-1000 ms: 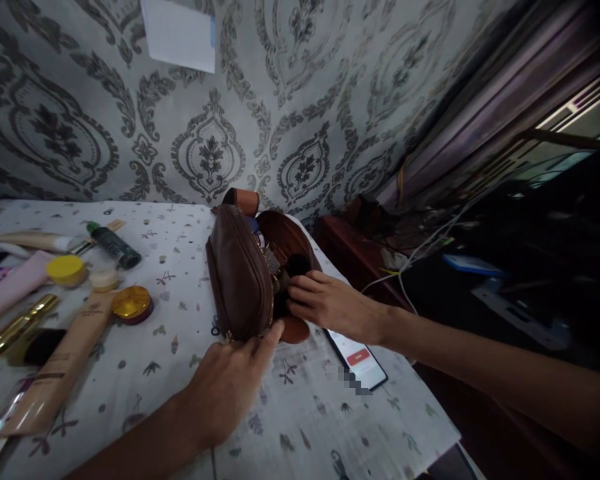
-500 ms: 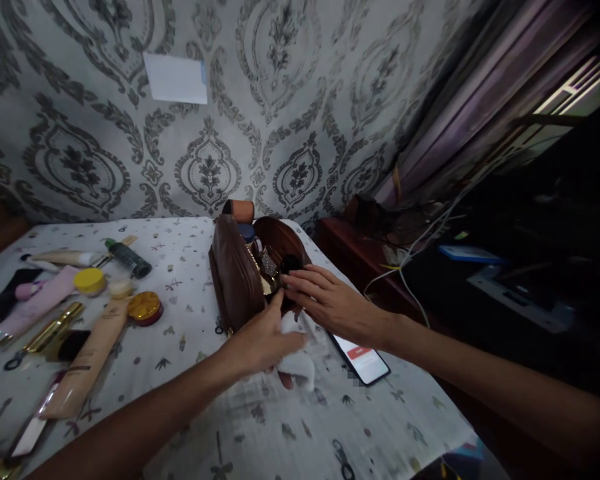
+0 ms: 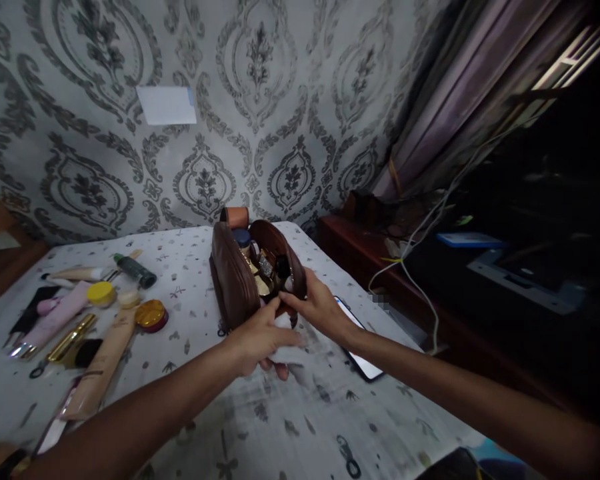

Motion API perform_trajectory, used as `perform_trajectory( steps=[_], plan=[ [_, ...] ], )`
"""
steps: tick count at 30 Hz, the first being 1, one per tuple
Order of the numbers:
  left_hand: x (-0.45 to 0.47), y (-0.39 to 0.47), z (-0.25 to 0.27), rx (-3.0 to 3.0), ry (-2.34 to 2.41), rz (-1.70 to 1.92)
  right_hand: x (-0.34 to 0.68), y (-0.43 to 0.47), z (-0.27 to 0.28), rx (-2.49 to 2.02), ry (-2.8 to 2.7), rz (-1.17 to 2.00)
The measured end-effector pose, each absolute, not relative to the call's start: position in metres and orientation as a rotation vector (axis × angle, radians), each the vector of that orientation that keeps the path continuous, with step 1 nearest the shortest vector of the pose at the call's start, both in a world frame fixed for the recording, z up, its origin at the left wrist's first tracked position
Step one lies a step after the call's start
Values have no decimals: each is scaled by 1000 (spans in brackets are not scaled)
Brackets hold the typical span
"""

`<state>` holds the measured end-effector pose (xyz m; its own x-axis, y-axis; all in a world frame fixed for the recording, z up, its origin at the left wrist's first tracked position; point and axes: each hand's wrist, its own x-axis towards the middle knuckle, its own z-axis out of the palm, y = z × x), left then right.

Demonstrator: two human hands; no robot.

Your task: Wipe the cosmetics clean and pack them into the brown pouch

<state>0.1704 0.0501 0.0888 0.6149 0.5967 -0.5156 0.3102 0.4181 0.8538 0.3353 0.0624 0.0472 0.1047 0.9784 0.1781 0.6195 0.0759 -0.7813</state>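
Note:
A brown makeup bag (image 3: 234, 277) stands unzipped on the table, its mouth facing up and towards me. Inside it are a dark blue-lidded jar (image 3: 241, 237), a glittery item (image 3: 266, 265) and other small cosmetics, partly hidden. My left hand (image 3: 260, 340) is at the bag's near end, with a crumpled white cloth or tissue (image 3: 295, 355) held under its fingers. On the right flap of the bag, my right hand (image 3: 325, 307) grips the rim, thumb inside and fingers outside. A phone (image 3: 365, 363) with a lit screen lies below my right wrist.
Left on the patterned tablecloth (image 3: 190, 400) lie a beige tube (image 3: 105, 363), a pink tube (image 3: 55, 320), a yellow-lidded jar (image 3: 101, 294), a gold-lidded jar (image 3: 151, 315) and a green bottle (image 3: 136, 271). An orange-brown cylinder (image 3: 237, 217) is behind the bag. White cables (image 3: 423, 243) hang right.
My right hand has moved from over the bag's opening to its right rim and now grips it. The left hand stays near the bag's end with the white cloth. The view has shifted slightly.

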Motion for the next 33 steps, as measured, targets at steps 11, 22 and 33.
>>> perform_trajectory(
  steps=[11, 22, 33],
  plan=[
    [176, 56, 87, 1257, 952, 128, 333, 61, 44, -1690, -1638, 448],
    [174, 50, 82, 1402, 978, 209, 332, 67, 40, -1693, -1535, 475],
    [172, 44, 76, 1482, 972, 320, 336, 61, 41, -1679, -1469, 491]
  ],
)
